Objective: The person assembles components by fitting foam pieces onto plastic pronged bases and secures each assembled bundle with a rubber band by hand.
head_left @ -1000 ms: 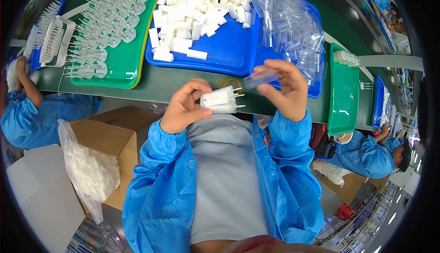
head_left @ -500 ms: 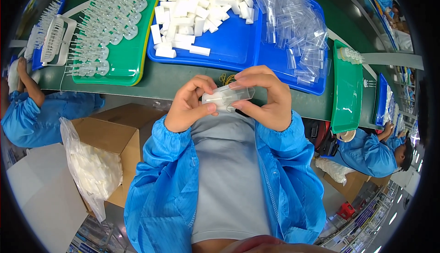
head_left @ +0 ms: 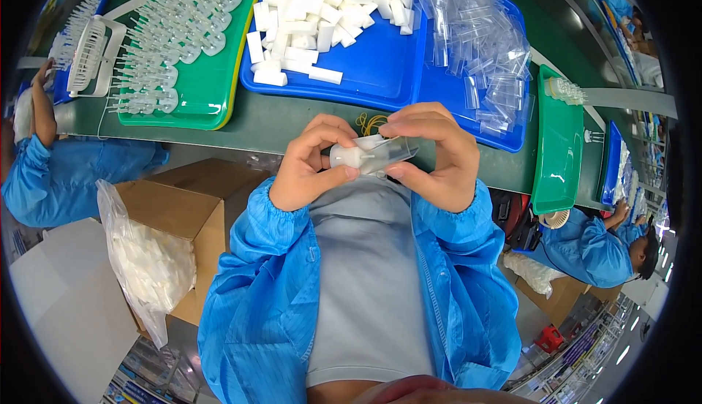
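Note:
In front of my chest, my left hand (head_left: 307, 166) pinches a translucent white plastic part (head_left: 345, 157) with a rounded base and thin prongs. My right hand (head_left: 444, 157) grips a clear plastic sleeve (head_left: 402, 152) between thumb and fingers. The sleeve's left end meets the white part and seems to lie around its prongs; fingers hide some of the join. A white piece shows inside, perhaps one of the white foam blocks (head_left: 325, 75) heaped in the blue tray (head_left: 351, 91) beyond my hands. More clear sleeves (head_left: 482, 46) lie in that tray's right section.
To the left, a green tray (head_left: 201, 104) carries rows of pronged white parts (head_left: 150, 78). Another green tray (head_left: 556, 163) at right holds several pronged pieces. A yellow cord loop (head_left: 371, 123) lies behind my hands. An open carton (head_left: 172, 210) stands lower left; co-workers in blue sit both sides.
Both hands have shifted slightly right with the part and sleeve. The sleeve now tilts a little differently, and my right hand has turned slightly. Both hands keep their hold.

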Available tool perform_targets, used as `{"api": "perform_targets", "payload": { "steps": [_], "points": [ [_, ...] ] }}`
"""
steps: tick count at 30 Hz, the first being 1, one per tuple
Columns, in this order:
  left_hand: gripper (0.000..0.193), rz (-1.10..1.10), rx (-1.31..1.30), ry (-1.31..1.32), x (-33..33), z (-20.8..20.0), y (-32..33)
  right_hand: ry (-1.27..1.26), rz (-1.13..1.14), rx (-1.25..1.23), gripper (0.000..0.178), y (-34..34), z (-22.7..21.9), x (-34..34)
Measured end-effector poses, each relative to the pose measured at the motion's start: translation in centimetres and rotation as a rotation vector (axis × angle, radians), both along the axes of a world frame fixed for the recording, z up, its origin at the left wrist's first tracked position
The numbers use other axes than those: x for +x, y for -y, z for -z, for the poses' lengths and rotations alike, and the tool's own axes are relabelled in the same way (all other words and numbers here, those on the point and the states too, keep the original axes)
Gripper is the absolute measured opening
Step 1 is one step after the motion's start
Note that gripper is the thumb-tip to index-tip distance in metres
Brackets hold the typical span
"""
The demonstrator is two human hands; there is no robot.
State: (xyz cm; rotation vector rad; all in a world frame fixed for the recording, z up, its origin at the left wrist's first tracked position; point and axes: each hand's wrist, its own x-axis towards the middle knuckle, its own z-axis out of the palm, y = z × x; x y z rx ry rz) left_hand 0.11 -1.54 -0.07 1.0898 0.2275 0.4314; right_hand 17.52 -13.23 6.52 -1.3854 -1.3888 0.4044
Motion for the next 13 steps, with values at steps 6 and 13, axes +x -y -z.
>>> {"api": "perform_targets", "payload": {
  "steps": [6,13],
  "points": [
    [0.032,0.010,-0.027,0.011,0.1,0.0,-0.1,-0.108,-0.006,-0.034,0.040,0.8,0.8,0.1],
    [0.037,-0.021,0.037,0.057,0.0,0.9,0.1,0.085,-0.041,-0.088,0.041,1.3,0.5,0.7]
  ]
}}
